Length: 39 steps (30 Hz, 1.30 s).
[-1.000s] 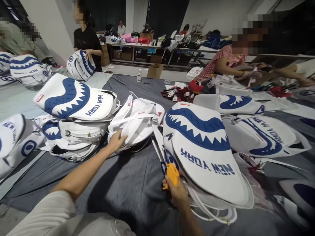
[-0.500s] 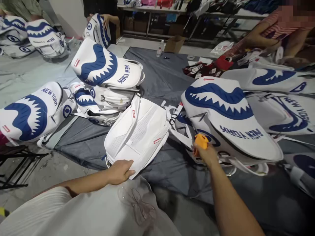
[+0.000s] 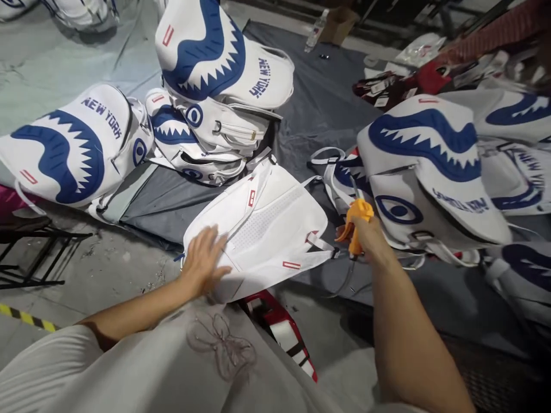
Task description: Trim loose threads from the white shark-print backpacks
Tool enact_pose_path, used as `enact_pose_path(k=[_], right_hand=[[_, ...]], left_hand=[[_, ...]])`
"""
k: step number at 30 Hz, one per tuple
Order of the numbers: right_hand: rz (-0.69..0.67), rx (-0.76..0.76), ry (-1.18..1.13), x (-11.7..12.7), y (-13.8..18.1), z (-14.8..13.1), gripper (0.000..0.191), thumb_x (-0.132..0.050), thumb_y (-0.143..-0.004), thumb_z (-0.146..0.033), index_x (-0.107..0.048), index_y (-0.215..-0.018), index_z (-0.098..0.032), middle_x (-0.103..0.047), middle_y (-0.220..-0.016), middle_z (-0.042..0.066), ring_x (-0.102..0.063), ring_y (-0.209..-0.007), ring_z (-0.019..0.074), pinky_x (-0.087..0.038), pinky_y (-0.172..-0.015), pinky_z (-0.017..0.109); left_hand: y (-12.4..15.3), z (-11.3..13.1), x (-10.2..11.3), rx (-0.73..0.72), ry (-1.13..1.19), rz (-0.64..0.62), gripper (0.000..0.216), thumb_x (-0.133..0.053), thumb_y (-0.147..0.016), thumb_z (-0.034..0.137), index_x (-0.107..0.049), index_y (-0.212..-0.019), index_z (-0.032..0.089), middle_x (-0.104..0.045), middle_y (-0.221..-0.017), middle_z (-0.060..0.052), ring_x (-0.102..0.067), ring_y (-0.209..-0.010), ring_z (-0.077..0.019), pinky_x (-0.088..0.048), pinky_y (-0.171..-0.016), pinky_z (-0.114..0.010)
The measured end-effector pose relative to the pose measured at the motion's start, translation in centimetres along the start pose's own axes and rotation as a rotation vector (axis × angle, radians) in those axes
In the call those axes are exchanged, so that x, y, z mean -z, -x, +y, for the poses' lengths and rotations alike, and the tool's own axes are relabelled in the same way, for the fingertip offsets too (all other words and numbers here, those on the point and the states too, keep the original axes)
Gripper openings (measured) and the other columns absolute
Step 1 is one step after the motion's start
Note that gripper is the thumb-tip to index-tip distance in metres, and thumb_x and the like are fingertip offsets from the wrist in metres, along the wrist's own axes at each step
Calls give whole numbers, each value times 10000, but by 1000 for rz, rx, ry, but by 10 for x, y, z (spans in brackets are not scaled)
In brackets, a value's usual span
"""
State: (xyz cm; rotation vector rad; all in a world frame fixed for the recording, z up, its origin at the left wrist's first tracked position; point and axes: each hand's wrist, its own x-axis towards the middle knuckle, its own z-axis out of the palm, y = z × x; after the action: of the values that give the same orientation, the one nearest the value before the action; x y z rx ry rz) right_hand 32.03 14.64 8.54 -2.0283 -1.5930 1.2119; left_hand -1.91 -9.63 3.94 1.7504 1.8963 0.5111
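A white backpack (image 3: 275,212) lies on the dark table cover in front of me, its padded back panel and shoulder straps facing up. My left hand (image 3: 204,261) rests on its near left part with the fingers spread. To the right of the backpack, my right hand (image 3: 372,235) grips an orange pistol-shaped tool (image 3: 356,221) with a thin metal tip and a cord below. The tool is held up, apart from the backpack. Just beyond it stands a white backpack with a blue shark mouth (image 3: 430,143) and NEW YORK lettering.
More shark-mouth backpacks stand in a stack (image 3: 219,74) behind, at the left (image 3: 64,143) and far right. A plastic bottle (image 3: 316,30) and a cardboard box (image 3: 338,26) are at the back. A red-and-white object (image 3: 284,332) shows below the table edge. A black metal frame (image 3: 38,252) stands at left.
My left hand has opened out and lies flatter on the backpack. The backpack's near right strap now sticks out to the right. The view has tilted down; the orange tool stays in my right hand.
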Motion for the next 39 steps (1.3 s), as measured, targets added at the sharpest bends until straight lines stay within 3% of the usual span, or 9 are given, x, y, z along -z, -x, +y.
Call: enact_pose_path(k=[3, 8, 11, 14, 19, 22, 31, 36, 39], right_hand=[[-111, 17, -90, -12, 53, -14, 359, -468, -901, -400, -499, -1188, -187, -713, -972, 125, -697, -809, 216, -574, -768, 342], [-351, 106, -271, -34, 93, -20, 356, -473, -918, -545, -568, -1029, -220, -727, -907, 81, -707, -796, 223, -560, -854, 388], [-283, -1, -212, -24, 80, -13, 353, -465, -931, -551, -565, -992, -218, -689, -741, 57, -684, -668, 219, -563, -743, 378], [-261, -20, -49, -3, 57, -10, 331, -457, -954, -528, -546, -956, -210, -641, -651, 36, -644, -576, 212, -538, -621, 352], [-366, 42, 306, 11, 40, -19, 339, -416, -991, -476, -557, -879, -189, -547, -521, -2, -517, -426, 162, -427, -461, 276], [-639, 19, 447, 4, 42, -25, 389, -444, -978, -534, -558, -820, -197, -488, -461, -25, -472, -385, 146, -399, -412, 257], [-520, 212, 572, -49, 37, -53, 398, -384, -1028, -453, -606, -1011, -124, -516, -551, -23, -460, -429, 78, -344, -454, 188], [-831, 301, 623, -74, 57, -66, 375, -580, -933, -497, -682, -989, -140, -639, -698, 31, -538, -555, 106, -419, -520, 193], [-589, 279, 578, -67, 65, -78, 415, -495, -971, -519, -665, -1081, -156, -616, -678, 31, -511, -505, 115, -405, -463, 209]], left_hand=[[-26, -13, -6, 131, -227, 1, 913, -712, -831, 366, -259, -1580, 106, -242, -1628, -262, -291, -1464, -427, -261, -1164, -553], [-45, -8, -37, 243, -218, 92, 713, -542, -924, 236, -277, -1574, 109, -253, -1631, -245, -323, -1450, -417, -246, -1162, -593], [-30, -4, -43, 246, 42, 119, 614, -490, -947, 236, -366, -1538, 128, -442, -1543, -211, -433, -1398, -364, -308, -1161, -544], [-2, 1, -46, 255, 519, -24, 536, -435, -996, 465, -540, -1403, 131, -699, -1247, -173, -676, -1100, -279, -490, -1022, -428], [22, 2, -62, 738, 1376, -119, 777, -310, -940, 742, -654, -1167, 83, -767, -936, -168, -747, -776, -215, -586, -730, -306], [14, -7, -71, 923, 1406, -107, 709, -235, -995, 653, -663, -1113, 100, -766, -867, -136, -745, -747, -191, -582, -714, -281], [-2, -25, -82, 1022, 1414, -253, 714, -248, -992, 624, -703, -877, 87, -741, -790, -174, -706, -640, -214, -560, -629, -311], [-4, -22, -84, 990, 1337, -256, 622, -298, -1018, 556, -672, -841, 93, -709, -674, -134, -639, -518, -177, -528, -544, -293], [-1, -9, -86, 905, 1263, -233, 555, -382, -1001, 550, -647, -828, 94, -681, -624, -112, -591, -469, -162, -476, -479, -274]])
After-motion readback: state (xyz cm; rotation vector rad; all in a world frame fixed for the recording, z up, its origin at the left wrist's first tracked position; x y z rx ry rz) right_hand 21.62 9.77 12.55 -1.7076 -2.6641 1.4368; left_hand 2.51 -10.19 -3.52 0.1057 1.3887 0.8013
